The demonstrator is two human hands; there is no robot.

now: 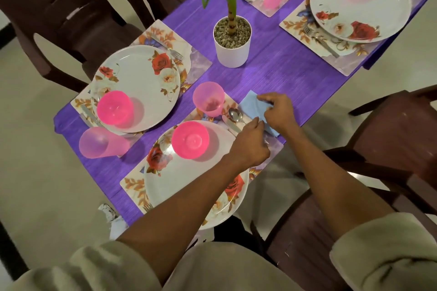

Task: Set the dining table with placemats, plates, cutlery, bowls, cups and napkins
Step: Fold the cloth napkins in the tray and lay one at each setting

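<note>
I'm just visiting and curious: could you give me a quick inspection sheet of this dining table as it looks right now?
Surface: purple table, four floral placemats laid.
Job's things: four flowered plates; nearest plate carries a pink bowl; pink cup, spoon and knife beside it; blue napkin at the table edge.
Clutter: potted plant at centre.
Grippers: left hand and right hand both pinch the napkin.
Cables: nothing seen.
Surroundings: dark wooden chairs, pale tiled floor.
</note>
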